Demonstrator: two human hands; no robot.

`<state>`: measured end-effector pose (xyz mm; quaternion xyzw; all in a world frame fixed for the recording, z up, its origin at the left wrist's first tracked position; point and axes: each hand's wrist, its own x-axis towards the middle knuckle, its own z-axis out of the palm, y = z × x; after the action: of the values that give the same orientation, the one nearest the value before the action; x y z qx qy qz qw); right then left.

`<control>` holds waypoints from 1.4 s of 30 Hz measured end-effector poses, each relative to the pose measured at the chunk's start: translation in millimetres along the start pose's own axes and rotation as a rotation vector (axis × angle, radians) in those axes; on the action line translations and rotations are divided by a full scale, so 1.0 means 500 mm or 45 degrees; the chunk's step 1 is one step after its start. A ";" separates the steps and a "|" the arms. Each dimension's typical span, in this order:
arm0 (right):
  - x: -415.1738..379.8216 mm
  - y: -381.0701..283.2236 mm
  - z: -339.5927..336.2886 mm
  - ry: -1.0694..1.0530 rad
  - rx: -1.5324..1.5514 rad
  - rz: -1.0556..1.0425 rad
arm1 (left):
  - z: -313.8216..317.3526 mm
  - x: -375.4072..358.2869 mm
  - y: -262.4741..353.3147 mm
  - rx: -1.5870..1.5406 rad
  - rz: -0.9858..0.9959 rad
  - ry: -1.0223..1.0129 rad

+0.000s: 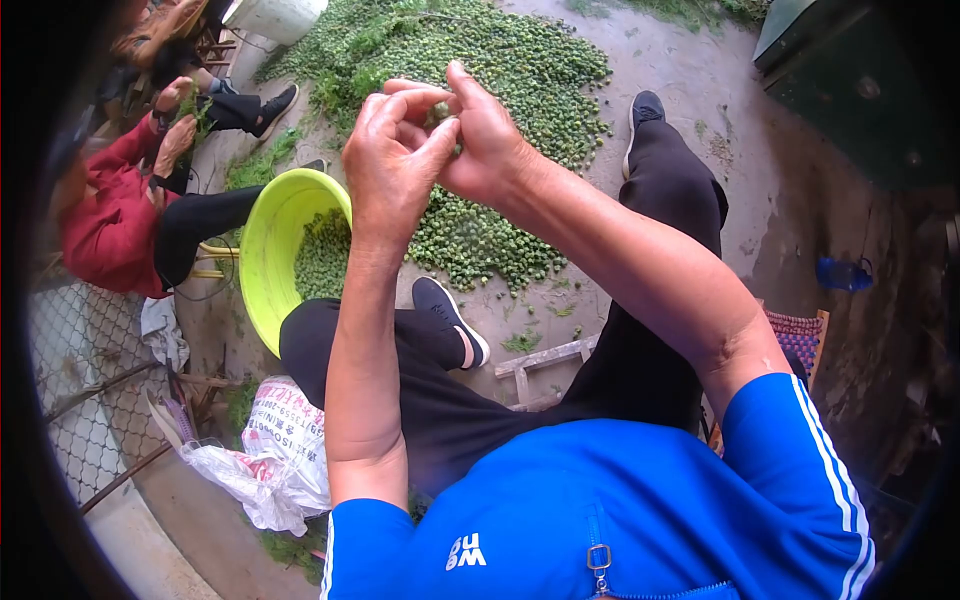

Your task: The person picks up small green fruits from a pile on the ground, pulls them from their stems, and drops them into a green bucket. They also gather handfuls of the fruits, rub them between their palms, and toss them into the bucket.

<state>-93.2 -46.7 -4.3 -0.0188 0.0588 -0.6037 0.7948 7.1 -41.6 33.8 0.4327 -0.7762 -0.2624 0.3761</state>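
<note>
My left hand (390, 150) and my right hand (487, 145) meet over a large pile of small green round pods (480, 245) on the ground. Between them is a small green round pod (437, 114), partly covered by my fingers. My left thumb and fingers close around it, and my right hand is curled against it from the other side. Some of my right fingers are hidden behind the left hand. By my left knee a yellow-green basin (268, 250) leans tilted, with many of the same green pods inside.
At the left sits a person in a red top (115, 215), holding green sprigs (200, 110). A white printed sack (285, 445) lies beside wire mesh (90, 390). Around me are a wooden stool frame (545, 358), a woven seat (797, 335) and a blue object (843, 273).
</note>
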 end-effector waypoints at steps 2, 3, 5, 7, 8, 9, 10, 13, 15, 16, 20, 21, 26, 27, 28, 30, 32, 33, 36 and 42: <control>0.005 0.005 -0.005 0.014 0.014 -0.017 | 0.004 0.002 -0.007 -0.081 -0.029 -0.005; 0.008 0.008 -0.007 0.029 0.027 -0.033 | 0.005 0.002 -0.010 -0.162 -0.060 -0.008; 0.012 0.011 -0.011 -0.002 0.022 -0.045 | 0.003 0.003 -0.012 -0.209 -0.081 -0.030; 0.010 0.010 -0.007 -0.034 0.016 -0.060 | 0.002 0.002 -0.015 -0.257 -0.101 -0.052; 0.008 0.010 -0.006 -0.010 -0.018 -0.072 | 0.003 0.000 -0.019 -0.223 -0.118 -0.065; 0.006 0.010 -0.004 0.013 -0.052 -0.083 | 0.002 -0.001 -0.020 -0.189 -0.136 -0.078; 0.009 0.011 -0.007 0.013 -0.052 -0.082 | 0.002 0.000 -0.020 -0.189 -0.136 -0.078; 0.015 0.016 -0.013 -0.020 -0.049 -0.086 | 0.001 0.005 -0.024 -0.138 -0.117 -0.073; 0.013 0.013 -0.016 0.006 -0.157 -0.057 | 0.001 0.008 -0.036 -0.518 -0.104 -0.118; 0.010 0.010 -0.019 0.006 -0.157 -0.057 | -0.007 0.008 -0.036 -0.518 -0.103 -0.118; 0.006 0.008 -0.027 -0.003 -0.125 0.047 | -0.031 0.007 -0.041 -0.596 -0.300 -0.284; 0.004 0.009 -0.025 0.010 -0.102 0.037 | -0.033 0.005 -0.042 -0.584 -0.336 -0.326; 0.001 0.010 -0.014 0.022 -0.163 0.041 | -0.042 0.005 -0.044 -0.544 -0.355 -0.397; 0.001 0.011 -0.011 0.039 -0.128 0.047 | -0.045 0.006 -0.044 -0.498 -0.360 -0.437; 0.000 0.010 -0.009 0.041 -0.127 0.046 | -0.045 0.006 -0.043 -0.453 -0.367 -0.479; -0.004 0.007 -0.008 0.042 -0.237 -0.006 | -0.043 0.005 -0.039 -0.458 -0.385 -0.482; 0.000 0.006 -0.012 0.034 -0.232 0.000 | -0.042 0.004 -0.033 -0.461 -0.401 -0.483; 0.000 0.006 -0.010 0.023 -0.227 0.005 | -0.041 0.003 -0.030 -0.450 -0.366 -0.487; -0.002 0.007 -0.006 0.065 -0.186 0.005 | -0.051 0.004 -0.026 -0.349 -0.326 -0.544; 0.014 0.013 -0.027 0.125 -0.154 0.043 | -0.043 0.000 -0.021 -0.185 -0.136 -0.564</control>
<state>-86.7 -51.0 -18.8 -0.0362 0.1344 -0.5858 0.7984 29.5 -48.5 38.3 0.3768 -0.7947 -0.4257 0.2126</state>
